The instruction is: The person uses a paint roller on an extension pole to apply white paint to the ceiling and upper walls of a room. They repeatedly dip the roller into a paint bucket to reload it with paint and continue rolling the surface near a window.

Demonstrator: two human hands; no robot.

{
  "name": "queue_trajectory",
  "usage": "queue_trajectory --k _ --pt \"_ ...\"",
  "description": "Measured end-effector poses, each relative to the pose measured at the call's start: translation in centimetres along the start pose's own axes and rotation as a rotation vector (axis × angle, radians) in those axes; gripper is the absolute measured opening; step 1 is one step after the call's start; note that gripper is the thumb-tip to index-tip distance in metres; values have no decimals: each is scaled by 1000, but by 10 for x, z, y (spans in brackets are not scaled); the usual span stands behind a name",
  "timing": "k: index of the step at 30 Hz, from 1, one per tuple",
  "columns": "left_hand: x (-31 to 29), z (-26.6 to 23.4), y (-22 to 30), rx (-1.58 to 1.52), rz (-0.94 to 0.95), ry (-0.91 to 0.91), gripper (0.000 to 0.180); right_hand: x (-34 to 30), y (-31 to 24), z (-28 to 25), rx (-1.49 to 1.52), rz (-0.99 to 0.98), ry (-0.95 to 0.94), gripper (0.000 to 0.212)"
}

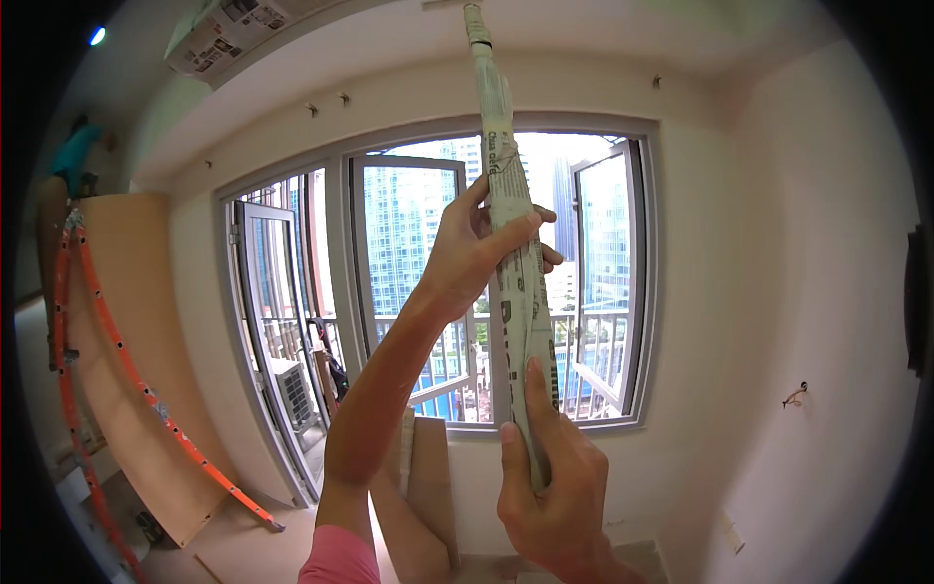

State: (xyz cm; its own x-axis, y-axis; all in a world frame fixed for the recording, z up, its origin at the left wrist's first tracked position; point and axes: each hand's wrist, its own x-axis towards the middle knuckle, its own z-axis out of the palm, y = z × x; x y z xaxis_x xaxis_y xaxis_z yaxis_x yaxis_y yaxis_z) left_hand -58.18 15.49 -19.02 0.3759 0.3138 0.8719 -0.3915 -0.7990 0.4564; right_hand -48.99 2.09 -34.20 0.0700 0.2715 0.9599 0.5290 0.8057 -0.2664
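A long pole (pixel 520 282) wrapped in printed newspaper rises through the middle of the view toward the ceiling. Its upper end (pixel 477 29) is thinner, with a dark band around it; what it carries at the very top is cut off by the frame. My left hand (pixel 491 234) wraps round the pole at mid-length, thumb across its front. Lower down, my right hand (pixel 556 477) grips the same pole near its bottom, with thumb and forefinger lying along it. The lowest part of the pole is hidden inside that hand.
Behind the pole is a window (pixel 413 243) with two open panes, beside an open glass door (pixel 268 292). At left, a person (pixel 73 161) in a teal top is up by an orange ladder (pixel 161 409) and a tall board (pixel 131 292). Wires (pixel 798 394) poke from the right wall.
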Motion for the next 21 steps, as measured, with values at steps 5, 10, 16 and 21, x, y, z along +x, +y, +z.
queue_trajectory --k 5,10,16,21 --pt "23 -17 -4 18 -1 -14 52 30 -8 -1 9 65 -67 48" --pt "73 -50 -31 -19 -14 -5 56 80 11 20 19 193 -111 47" --pt "118 -112 -74 -52 -50 13 60 135 31 56 70 291 -164 50" --pt "105 -87 -65 -33 -13 14 60 112 45 46 18 174 -89 50"
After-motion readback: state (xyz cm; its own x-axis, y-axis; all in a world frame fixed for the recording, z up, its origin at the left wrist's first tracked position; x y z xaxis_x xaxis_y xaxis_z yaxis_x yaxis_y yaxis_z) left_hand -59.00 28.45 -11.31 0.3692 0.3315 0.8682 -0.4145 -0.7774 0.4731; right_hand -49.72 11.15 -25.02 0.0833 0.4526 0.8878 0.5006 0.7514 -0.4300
